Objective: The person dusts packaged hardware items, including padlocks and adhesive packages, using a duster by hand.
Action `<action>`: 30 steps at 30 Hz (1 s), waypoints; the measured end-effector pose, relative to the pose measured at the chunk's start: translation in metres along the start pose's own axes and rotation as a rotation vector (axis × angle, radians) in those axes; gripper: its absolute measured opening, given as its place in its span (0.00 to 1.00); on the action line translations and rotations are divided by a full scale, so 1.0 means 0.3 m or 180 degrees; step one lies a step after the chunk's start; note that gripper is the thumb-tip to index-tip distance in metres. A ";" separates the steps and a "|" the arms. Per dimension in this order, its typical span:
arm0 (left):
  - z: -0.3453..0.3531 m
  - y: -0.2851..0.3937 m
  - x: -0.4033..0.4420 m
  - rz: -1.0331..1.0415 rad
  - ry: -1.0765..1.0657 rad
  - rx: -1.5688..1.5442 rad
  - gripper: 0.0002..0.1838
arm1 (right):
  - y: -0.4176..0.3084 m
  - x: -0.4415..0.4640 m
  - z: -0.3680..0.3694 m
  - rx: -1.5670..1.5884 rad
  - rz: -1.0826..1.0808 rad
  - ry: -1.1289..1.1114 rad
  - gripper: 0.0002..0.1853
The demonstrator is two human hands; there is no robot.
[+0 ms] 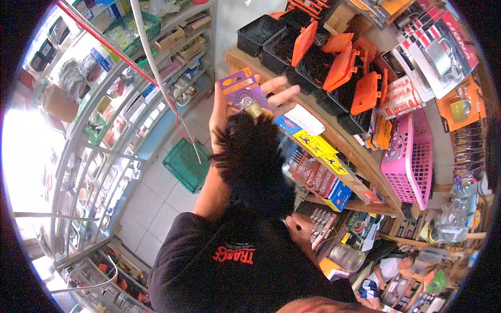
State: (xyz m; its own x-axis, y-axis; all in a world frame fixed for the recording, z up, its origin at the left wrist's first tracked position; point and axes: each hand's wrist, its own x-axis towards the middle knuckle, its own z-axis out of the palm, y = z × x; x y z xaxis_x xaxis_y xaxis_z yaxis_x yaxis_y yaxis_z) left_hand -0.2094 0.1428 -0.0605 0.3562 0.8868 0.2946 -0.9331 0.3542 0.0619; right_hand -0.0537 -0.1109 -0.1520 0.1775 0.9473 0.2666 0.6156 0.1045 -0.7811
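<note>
My left hand [222, 112] is raised in front of me and holds a padlock pack [240, 89], a purple and orange card with a brass padlock on it. The thumb lies along the card's left edge, while the other fingers reach out beyond its right side. Just below the pack is a shaggy black duster [248, 151], its tip close to or touching the padlock. My right hand [301, 228] is curled at the duster's lower end, near my chest; its grip is partly hidden by the dark bristles and my black shirt.
Wall shelves [88, 151] of goods curve along the left. A green basket [189, 165] sits on the tiled floor. To the right, a wooden shelf bears black bins with orange lids [342, 68] and a pink basket [409, 161]. Another person [389, 274] is at lower right.
</note>
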 end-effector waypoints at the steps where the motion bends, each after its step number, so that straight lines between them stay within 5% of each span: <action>1: -0.001 0.009 0.006 -0.0029 -0.0001 -0.0018 0.36 | -0.042 0.017 -0.015 -0.0262 0.0112 -0.0128 0.13; 4: 0.037 0.028 -0.008 -0.0019 0.0363 0.0239 0.35 | 0.279 -0.170 0.023 0.0471 0.0241 0.0144 0.07; 6: 0.010 0.032 -0.002 0.0007 0.0107 0.0090 0.35 | 0.183 -0.112 0.043 0.0132 -0.0274 0.0469 0.06; 12: 0.010 0.032 -0.003 0.0004 0.0074 0.0253 0.36 | 0.191 -0.106 0.008 0.0417 0.0654 0.0146 0.03; 15: 0.000 0.026 0.001 0.0110 -0.0063 0.0055 0.36 | 0.082 -0.039 -0.026 -0.0186 0.0224 -0.0375 0.05; 19: 0.011 0.039 -0.007 -0.0039 0.0089 -0.0029 0.36 | 0.147 -0.100 0.050 0.0660 0.0742 0.0572 0.15; 22: 0.010 0.047 -0.008 -0.0016 0.0082 -0.0108 0.35 | 0.090 -0.031 0.003 -0.0013 0.0119 0.0010 0.15; 25: 0.022 0.052 -0.015 0.0033 0.0211 0.0090 0.36 | 0.141 -0.094 0.035 0.0700 0.0909 0.0379 0.14; 28: 0.011 0.042 -0.010 0.0183 0.0123 0.0174 0.35 | 0.097 -0.021 0.011 -0.0152 -0.0556 0.0230 0.06; 30: 0.011 0.050 -0.013 0.0014 0.0121 0.0119 0.36 | 0.142 -0.077 0.027 -0.0087 0.0048 0.0391 0.07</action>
State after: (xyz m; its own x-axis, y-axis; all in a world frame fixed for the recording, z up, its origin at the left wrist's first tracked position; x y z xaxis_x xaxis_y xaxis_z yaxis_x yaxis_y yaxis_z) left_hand -0.2249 0.1435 -0.0577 0.3529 0.8992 0.2586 -0.9356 0.3395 0.0964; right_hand -0.0376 -0.1258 -0.1961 0.2787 0.9043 0.3233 0.6325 0.0805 -0.7703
